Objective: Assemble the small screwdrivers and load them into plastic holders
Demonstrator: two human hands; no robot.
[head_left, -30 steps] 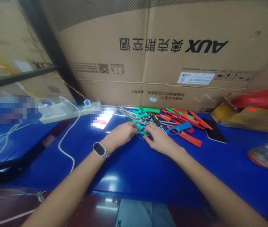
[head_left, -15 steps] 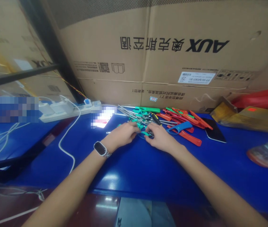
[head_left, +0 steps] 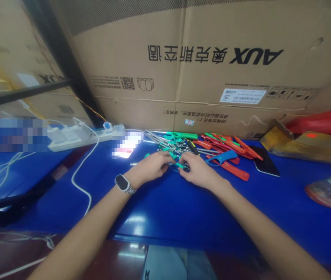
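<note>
My left hand point(head_left: 153, 166), with a watch point(head_left: 122, 182) on its wrist, is closed at the front of a pile; whatever its fingertips hold is hidden. Beside it, the fingers of my right hand point(head_left: 197, 168) pinch a small green and dark part point(head_left: 183, 166). A thin blue curved edge shows between the two hands. Behind them lie thin metal rods point(head_left: 155, 138) and green plastic pieces, with a black-and-yellow screwdriver handle point(head_left: 192, 147) among them. A blue looped handle piece point(head_left: 223, 157) and several red handle pieces point(head_left: 237, 171) lie right of my right hand.
A lit phone point(head_left: 128, 146) lies left of the pile and a dark phone point(head_left: 266, 163) right of it. A power strip point(head_left: 74, 140) trails a white cable point(head_left: 79, 188). A large cardboard box point(head_left: 200, 77) stands behind. A clear container point(head_left: 330, 188) is at right.
Both hands stay in almost the same place, with only slight finger movement. The pile looks unchanged.
</note>
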